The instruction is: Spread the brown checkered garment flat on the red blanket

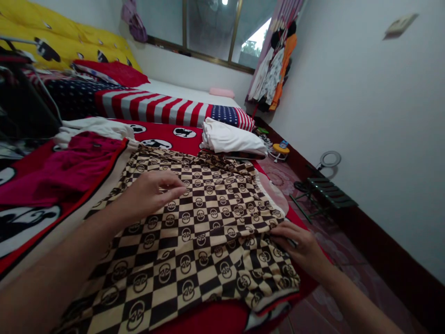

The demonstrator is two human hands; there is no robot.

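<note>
A brown-and-beige checkered garment (200,215) with a ring-like print lies spread on the red cover in front of me. Its far part is bunched, and creases run near its right edge. Over its left half is my left hand (156,191), fingers loosely bent, thumb and forefinger apart with nothing between them. At the right edge, my right hand (295,243) has its fingers curled on the fabric, pinching a fold beside the pale trim. Some of those fingertips are hidden by the cloth.
A magenta garment (74,169) lies to the left, and folded white clothes (231,138) sit beyond the checkered one. Past the red cover (189,144) is a bed with a striped sheet (153,107). On the floor at right stands a dark folding stool (330,192).
</note>
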